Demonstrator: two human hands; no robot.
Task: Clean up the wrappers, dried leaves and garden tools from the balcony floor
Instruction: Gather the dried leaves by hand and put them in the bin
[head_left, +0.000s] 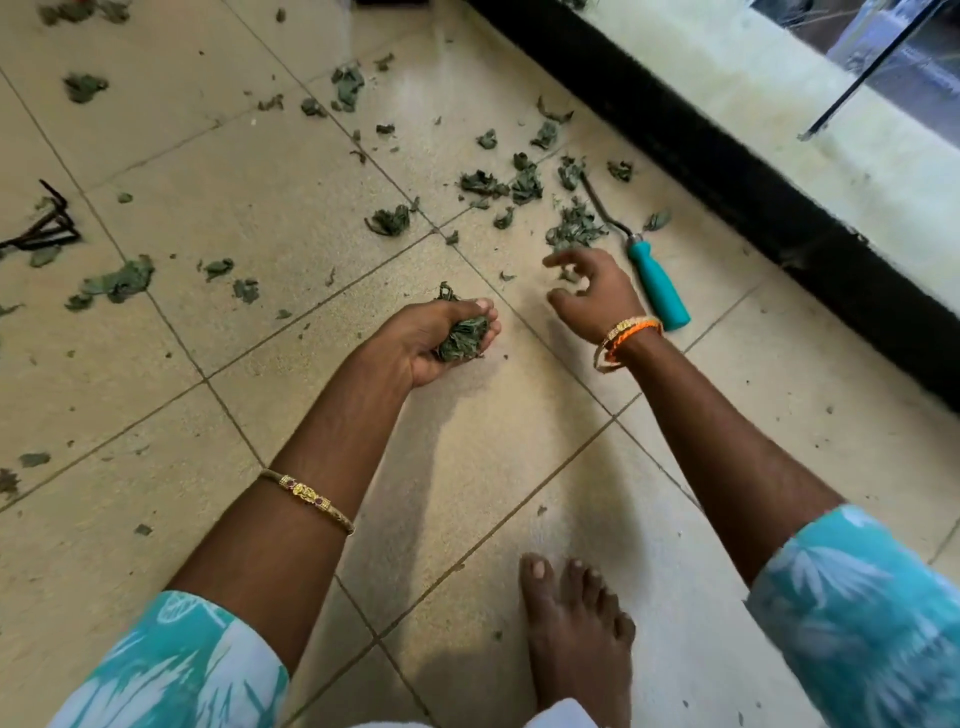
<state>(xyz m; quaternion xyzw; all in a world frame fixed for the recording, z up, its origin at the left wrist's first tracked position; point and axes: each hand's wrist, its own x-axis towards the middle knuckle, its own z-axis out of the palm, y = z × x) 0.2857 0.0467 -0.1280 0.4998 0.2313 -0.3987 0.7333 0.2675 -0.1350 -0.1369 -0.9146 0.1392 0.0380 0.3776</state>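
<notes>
Far left there's a dark metal rake-type tool (44, 223) lying on the tiled floor (156, 156), with dried leaves (483, 183) scattered all around it and across to the right. Middle of the shot, the left hand (441, 332) is palm-up with its fingers curled around a clump of leaves (464, 336), so that one's full. Just to the right, the right hand (592, 288) hovers low over the tiles with its fingers loosely spread and bent, holding nothing that I can see, near a small pile of leaves. Right beside that hand lies a hand tool with a teal handle (658, 287), its thin metal shaft pointing up into the leaf pile. Further right runs a black ledge (727, 171). A bare foot (576, 629) shows at the bottom.
</notes>
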